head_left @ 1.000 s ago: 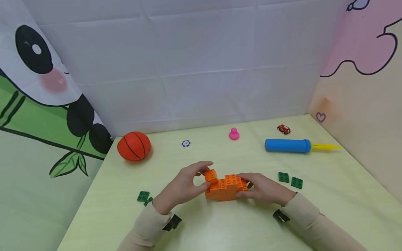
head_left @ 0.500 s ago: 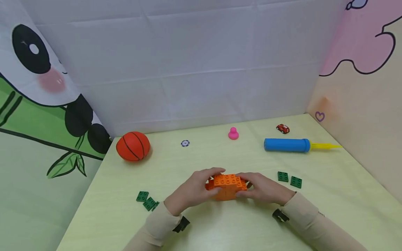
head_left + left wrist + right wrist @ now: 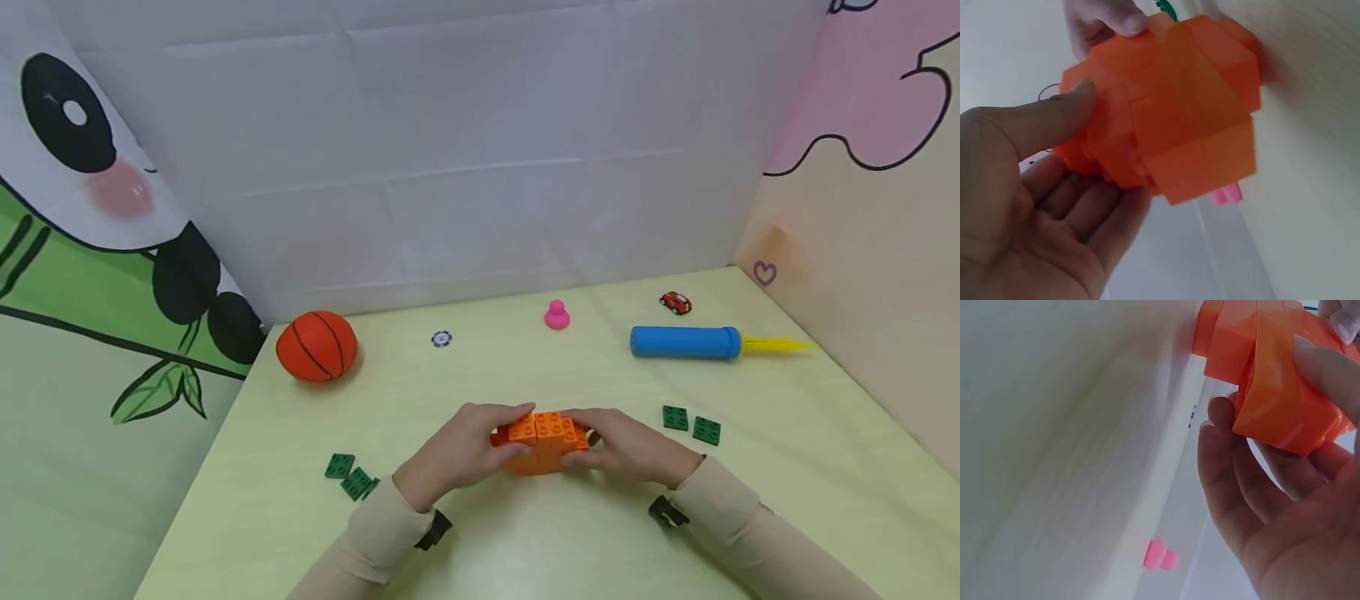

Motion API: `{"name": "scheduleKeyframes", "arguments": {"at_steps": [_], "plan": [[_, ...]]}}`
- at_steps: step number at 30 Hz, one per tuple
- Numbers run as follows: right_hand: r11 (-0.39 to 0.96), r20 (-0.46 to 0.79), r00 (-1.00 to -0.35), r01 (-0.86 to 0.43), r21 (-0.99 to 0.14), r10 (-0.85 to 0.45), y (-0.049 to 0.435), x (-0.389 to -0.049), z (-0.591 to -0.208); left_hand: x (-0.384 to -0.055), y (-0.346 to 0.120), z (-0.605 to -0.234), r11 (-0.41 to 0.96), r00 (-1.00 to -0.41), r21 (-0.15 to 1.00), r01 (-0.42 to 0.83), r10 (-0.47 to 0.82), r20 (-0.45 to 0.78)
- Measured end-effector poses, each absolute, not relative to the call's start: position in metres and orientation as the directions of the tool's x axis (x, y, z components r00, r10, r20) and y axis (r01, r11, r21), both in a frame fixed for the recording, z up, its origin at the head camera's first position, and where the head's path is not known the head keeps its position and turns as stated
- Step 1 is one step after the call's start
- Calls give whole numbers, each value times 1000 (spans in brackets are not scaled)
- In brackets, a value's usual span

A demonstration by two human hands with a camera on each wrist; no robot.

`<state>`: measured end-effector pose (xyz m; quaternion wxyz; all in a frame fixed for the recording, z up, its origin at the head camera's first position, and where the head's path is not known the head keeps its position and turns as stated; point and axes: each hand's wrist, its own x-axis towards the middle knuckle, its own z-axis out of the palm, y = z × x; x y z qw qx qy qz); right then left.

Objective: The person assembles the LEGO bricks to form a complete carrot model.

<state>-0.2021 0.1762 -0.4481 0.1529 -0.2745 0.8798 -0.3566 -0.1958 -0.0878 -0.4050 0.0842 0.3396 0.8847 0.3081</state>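
Farthest left on the tabletop sits an orange-red basketball, and nearer me lie some loose green bricks, close to my left sleeve.

My left hand is next, grasping the left end of the orange brick build: thumb on the near face, fingers round the far side. The build itself is in front of me at the middle, low at the tabletop; I can't tell whether its underside touches. I judge it light for its bulk, hard and unyielding, smooth enough on the flat walls to slide a little under dry fingertips. It should take firm pressure well, but the seams between bricks are its weak lines: a twist or a sideways pull could part them. So the best holds are the flat side walls at both ends, squeezed near to far, with the studs on top left for pressing straight down.

My right hand grasps the right end, thumb on the near face and fingers behind, a good brace against turning. Further right are two green bricks, small and stiff, probably easiest pinched by opposite sides, with the blue pump lying behind them.
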Motion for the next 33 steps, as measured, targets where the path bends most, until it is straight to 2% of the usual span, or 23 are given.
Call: {"name": "scheduleKeyframes", "arguments": {"at_steps": [5, 9, 12, 17, 22, 29, 33], "plan": [[582, -69, -798, -374, -722, -598, 175, -201, -448, -193, -79, -399, 657, -800, 578, 484, 599, -11], [585, -73, -800, -370, -722, -596, 174, -201, -448, -191, -73, -397, 706, -820, 519, 482, 572, -16], [587, -70, -802, -372, -719, -594, 174, -201, -447, -191, -72, -396, 718, -819, 496, 488, 573, -23], [588, -78, -801, -366, -721, -594, 175, -201, -446, -193, -83, -400, 692, -797, 541, 478, 601, -64], [599, -101, -803, -348, -721, -588, 175, -201, -446, -188, -118, -409, 728, -829, 528, 438, 554, -76], [601, -98, -809, -344, -721, -580, 176, -201, -446, -179, -194, -411, 837, -925, 461, 294, 371, -86], [598, -93, -804, -353, -720, -587, 176, -201, -447, -171, -222, -417, 864, -924, 445, 238, 343, -172]]}}
